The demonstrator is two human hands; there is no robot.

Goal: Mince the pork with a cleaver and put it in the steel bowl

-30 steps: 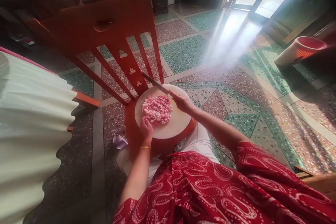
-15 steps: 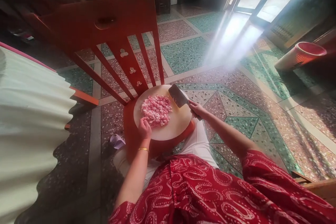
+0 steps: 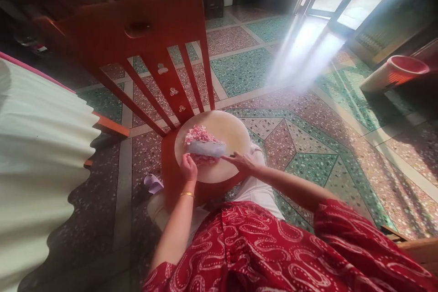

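A round pale chopping board (image 3: pixel 232 132) lies on the seat of a red wooden chair (image 3: pixel 137 41). A heap of pink minced meat (image 3: pixel 198 134) sits on its left half. My right hand (image 3: pixel 241 162) grips the handle of a cleaver (image 3: pixel 207 148), whose flat blade lies across the near side of the mince. My left hand (image 3: pixel 190 166) rests on the near left rim of the board, fingers curled, next to the meat. A gold bangle (image 3: pixel 187 194) circles my left wrist.
A white pleated cloth with a pink edge (image 3: pixel 37 155) hangs at the left. A red and cream tub (image 3: pixel 393 70) stands at the far right on the patterned terrazzo floor (image 3: pixel 308 132). A small pale object (image 3: pixel 153 183) lies on the floor under the chair. Sunlight streams in from a doorway (image 3: pixel 342 4).
The cleaver was raised over the far side of the board, then swung out to the right, and now lies flat across the mince. My left hand stayed on the board's rim.
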